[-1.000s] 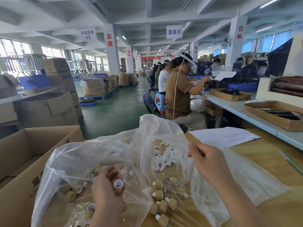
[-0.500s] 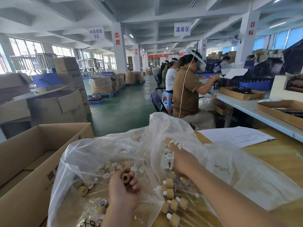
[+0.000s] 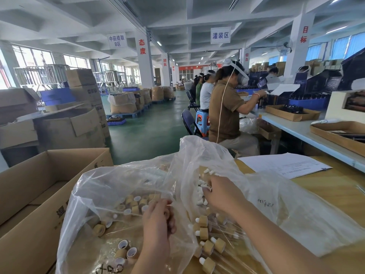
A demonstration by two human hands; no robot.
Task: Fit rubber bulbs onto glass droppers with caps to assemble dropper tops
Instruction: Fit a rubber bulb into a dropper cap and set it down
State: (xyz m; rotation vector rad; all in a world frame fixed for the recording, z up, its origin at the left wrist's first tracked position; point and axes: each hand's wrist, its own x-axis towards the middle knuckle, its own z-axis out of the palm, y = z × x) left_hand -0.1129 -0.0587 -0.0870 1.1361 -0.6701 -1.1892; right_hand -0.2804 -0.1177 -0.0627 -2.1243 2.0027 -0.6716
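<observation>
Bulbs half-hidden under right hand

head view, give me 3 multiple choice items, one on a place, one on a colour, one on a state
1. Where is the right hand?
A out of view
B raised in the air
C at the bulbs in the bag

2. What colour are the bulbs?
A black
B white
C red

3. The box at the left is:
A open
B taped shut
C flattened

Answers:
1 C, the hand reaches into the bag, right at the bulb pile.
2 B, the whole pile shows white through the clear plastic.
3 A, its flaps stand apart and the inside shows.
</observation>
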